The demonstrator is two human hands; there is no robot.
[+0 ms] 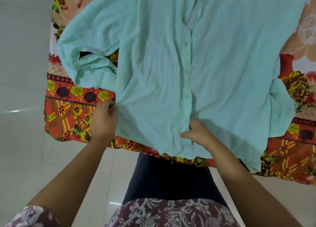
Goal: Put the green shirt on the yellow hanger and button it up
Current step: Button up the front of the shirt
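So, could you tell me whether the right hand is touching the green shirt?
Touching. The head view shows the right hand pinching the green shirt low on its front opening, with the fabric puckered there.

Floral sheet (pixel 71 117) in red, orange and yellow, printed with roses and a plaid border, hanging over the near edge. Glossy white floor tiles (pixel 22 73) at left and below. Dark trousers (pixel 171 180) and maroon floral top (pixel 171 213) at bottom.

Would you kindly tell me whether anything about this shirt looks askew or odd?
The shirt front gapes open near the top of its button strip, and its sleeve lies bunched up on the bedsheet.
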